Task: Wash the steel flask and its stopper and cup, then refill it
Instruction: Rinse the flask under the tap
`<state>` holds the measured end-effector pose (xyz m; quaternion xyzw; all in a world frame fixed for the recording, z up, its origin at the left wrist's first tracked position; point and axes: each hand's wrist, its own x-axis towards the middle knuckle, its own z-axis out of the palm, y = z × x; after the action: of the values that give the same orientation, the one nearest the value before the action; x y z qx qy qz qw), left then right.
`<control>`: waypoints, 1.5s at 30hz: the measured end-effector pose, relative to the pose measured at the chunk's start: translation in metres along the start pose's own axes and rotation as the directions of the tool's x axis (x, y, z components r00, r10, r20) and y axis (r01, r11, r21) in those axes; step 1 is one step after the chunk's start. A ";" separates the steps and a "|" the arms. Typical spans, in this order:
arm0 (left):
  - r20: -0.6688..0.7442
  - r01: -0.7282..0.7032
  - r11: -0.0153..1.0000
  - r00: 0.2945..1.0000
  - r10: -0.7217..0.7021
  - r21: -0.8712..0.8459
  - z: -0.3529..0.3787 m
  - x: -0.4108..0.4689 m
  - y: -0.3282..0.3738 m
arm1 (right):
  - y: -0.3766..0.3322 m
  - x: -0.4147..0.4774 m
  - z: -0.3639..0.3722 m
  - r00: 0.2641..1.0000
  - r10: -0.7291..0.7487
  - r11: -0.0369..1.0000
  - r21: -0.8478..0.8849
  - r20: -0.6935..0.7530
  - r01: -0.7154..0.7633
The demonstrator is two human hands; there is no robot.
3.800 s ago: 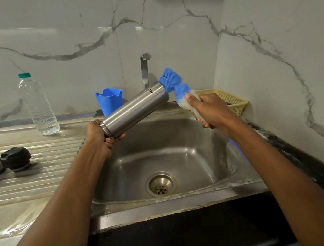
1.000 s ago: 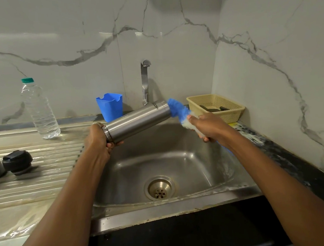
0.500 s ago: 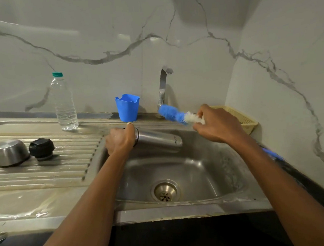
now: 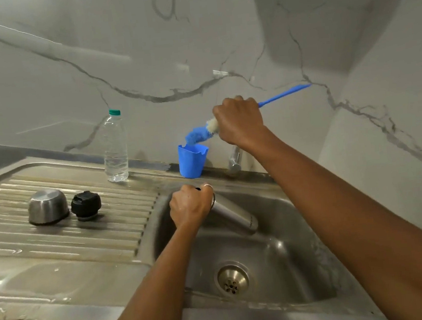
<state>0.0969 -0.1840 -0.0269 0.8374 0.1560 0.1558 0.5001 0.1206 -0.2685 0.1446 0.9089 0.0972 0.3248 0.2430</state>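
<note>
My left hand grips the steel flask by one end, and the flask slants down to the right into the sink basin. My right hand holds the blue bottle brush near its bristles, with the bristle tip just above the rim of the blue plastic holder and the handle pointing up to the right. The steel cup lies upside down on the draining board. Beside it stands the black stopper.
A clear water bottle with a green cap stands at the back of the draining board. The tap rises behind the basin, partly hidden by my right arm. The drain sits in the basin floor. Marble walls close the back and right.
The brush came out of the flask's mouth and my right hand carried it up and left to the blue holder. My left hand lowered the flask into the basin. The view swung left.
</note>
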 end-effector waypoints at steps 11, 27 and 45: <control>-0.002 -0.058 0.996 0.998 0.058 0.069 0.020 0.020 -0.006 | -0.027 0.087 0.054 0.987 -0.075 0.996 -0.029 0.143 0.080; -0.008 -0.056 0.993 0.998 0.057 0.104 0.022 0.012 -0.001 | -0.038 0.073 0.086 0.976 -0.213 0.976 0.021 -0.048 0.215; 0.023 -0.101 0.993 0.995 0.099 0.060 0.013 -0.001 0.008 | -0.038 -0.125 0.141 0.867 -0.162 0.539 0.778 0.471 -0.322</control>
<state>0.1024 -0.1979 -0.0259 0.8607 0.1135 0.1674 0.4672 0.1141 -0.3311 -0.0372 0.9663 0.1318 0.0079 -0.2210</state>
